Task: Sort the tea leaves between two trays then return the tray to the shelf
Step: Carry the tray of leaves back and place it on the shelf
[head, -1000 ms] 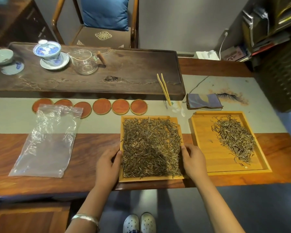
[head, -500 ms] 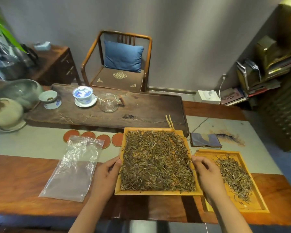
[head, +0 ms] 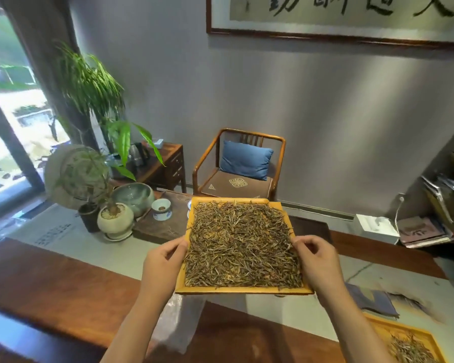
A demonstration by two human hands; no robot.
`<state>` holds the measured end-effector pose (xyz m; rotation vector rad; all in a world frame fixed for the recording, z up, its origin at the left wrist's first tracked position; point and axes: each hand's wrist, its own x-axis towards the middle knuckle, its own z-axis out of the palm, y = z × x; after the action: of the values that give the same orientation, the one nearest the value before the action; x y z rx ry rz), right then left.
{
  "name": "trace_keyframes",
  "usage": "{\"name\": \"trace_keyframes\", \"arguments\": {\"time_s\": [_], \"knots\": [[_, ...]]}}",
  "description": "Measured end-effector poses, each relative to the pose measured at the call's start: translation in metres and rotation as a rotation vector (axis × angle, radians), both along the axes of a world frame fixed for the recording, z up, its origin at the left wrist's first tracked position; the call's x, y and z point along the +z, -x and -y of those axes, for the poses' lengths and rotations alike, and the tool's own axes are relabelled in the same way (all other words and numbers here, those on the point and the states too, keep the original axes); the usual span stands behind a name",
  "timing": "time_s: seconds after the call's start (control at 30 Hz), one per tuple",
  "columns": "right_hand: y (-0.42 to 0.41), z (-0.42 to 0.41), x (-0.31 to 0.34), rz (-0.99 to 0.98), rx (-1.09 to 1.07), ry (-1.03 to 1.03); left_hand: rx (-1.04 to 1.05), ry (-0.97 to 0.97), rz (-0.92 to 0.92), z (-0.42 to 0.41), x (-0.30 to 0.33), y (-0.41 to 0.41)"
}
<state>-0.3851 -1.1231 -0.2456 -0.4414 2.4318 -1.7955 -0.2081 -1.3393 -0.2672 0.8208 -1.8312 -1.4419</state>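
A bamboo tray [head: 243,290] full of dry tea leaves [head: 240,242] is held up in the air above the table. My left hand [head: 163,263] grips its left rim, thumb on top. My right hand [head: 316,260] grips its right rim the same way. A second bamboo tray [head: 378,322] lies on the table at the lower right, holding a small heap of tea leaves [head: 409,349]; it is partly cut off by the frame edge.
Below the lifted tray lies a clear plastic bag [head: 178,326] on the wooden table [head: 63,289]. A folded blue cloth [head: 372,299] lies right of it. Potted plants [head: 116,218], a teacup [head: 161,209] and a dark tea board [head: 165,226] stand behind. A chair [head: 241,166] stands at the wall.
Both hands have lifted the full tray off the table and raised it higher. My view has swung upward, so the wall, plants and chair show.
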Motion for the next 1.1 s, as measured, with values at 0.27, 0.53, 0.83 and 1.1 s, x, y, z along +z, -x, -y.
{"name": "trace_keyframes", "arguments": {"time_s": [0.27,0.53,0.83,1.1], "knots": [[-0.034,0.086,0.022,-0.002,0.324,0.064,0.364,0.111,0.05,0.027,0.023,-0.09],[-0.086,0.185,0.047,-0.014,0.807,0.118,0.822,0.165,0.098,0.005,0.061,-0.187],[-0.225,0.205,0.07,0.056,1.361,0.184,1.341,0.103,-0.034,-0.129,0.097,-0.301],[-0.371,0.129,0.078,0.043,1.706,0.181,1.728,0.099,-0.02,-0.29,0.099,-0.388]]}}
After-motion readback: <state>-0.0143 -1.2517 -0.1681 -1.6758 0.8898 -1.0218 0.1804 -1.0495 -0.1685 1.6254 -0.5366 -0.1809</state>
